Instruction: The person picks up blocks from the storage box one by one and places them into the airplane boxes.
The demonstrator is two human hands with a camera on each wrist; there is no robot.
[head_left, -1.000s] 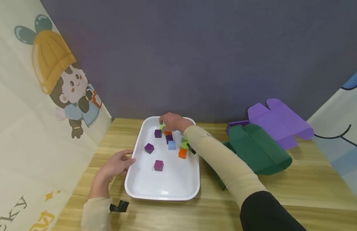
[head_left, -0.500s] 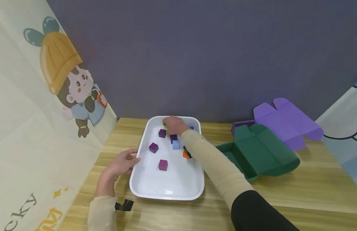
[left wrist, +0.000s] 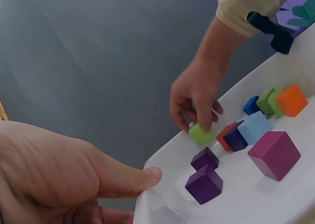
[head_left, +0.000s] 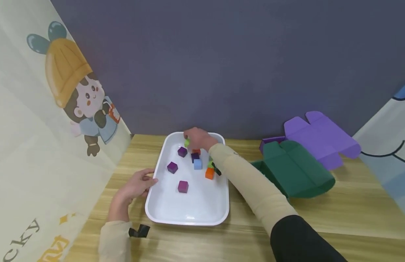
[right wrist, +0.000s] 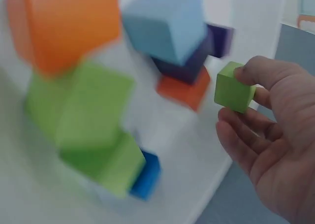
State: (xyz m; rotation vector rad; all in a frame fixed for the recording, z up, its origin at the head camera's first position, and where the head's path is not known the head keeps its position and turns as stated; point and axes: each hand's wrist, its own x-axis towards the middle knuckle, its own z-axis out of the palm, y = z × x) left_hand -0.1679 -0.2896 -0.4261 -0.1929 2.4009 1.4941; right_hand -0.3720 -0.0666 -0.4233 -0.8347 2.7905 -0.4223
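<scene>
On the table lies a white tray [head_left: 189, 211] with several small coloured cubes in it. My left hand [head_left: 135, 186] holds its left rim, the thumb [left wrist: 133, 179] on top and the other fingers below. At the tray's far end my right hand [head_left: 199, 139] pinches a light green cube [right wrist: 231, 88] between thumb and fingers. Close by are a red-orange cube [left wrist: 227, 136], a dark purple cube [head_left: 195, 157] and a light blue cube [head_left: 197, 164]. Two purple cubes, one of them the left purple cube [head_left: 172, 167], and a magenta cube [head_left: 183, 186] sit apart.
Right of the tray stands an open green box [head_left: 297, 171], partly hidden by my right forearm. An open purple box [head_left: 320, 138] is behind it. An orange cube [head_left: 209, 173] lies near the tray's right side. A grey wall [head_left: 222, 72] rises behind.
My right hand stays over the tray's far end with small movements. Its forearm shifts, uncovering more of the orange cube than half a second ago. My left hand keeps its hold.
</scene>
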